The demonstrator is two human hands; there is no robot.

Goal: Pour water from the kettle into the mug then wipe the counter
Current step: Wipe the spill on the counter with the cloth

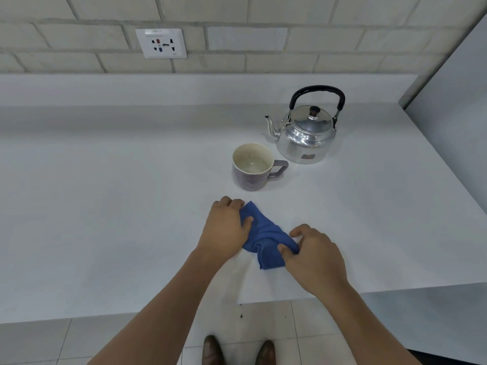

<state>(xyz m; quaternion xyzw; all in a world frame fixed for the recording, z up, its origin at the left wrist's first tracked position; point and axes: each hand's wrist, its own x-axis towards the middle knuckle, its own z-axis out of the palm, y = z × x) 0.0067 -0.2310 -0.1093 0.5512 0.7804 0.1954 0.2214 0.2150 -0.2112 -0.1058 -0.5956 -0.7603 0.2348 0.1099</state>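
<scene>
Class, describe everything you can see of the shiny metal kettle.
The shiny silver metal kettle stands upright on the white counter, behind and right of the purple mug, apart from it. Its black arched handle is raised, its lid on with a dark knob, and its curved spout points left. A small label sits low on its body. Neither hand touches it.

You are looking at no text you can read. The wall socket plate (161,43) is carrying faint print along its top edge and a tiny mark at its lower right corner, but both are showing too blurred to make out. The kettle (305,133) is wearing a small sticker low on its body, and its print is staying illegible too.
</scene>
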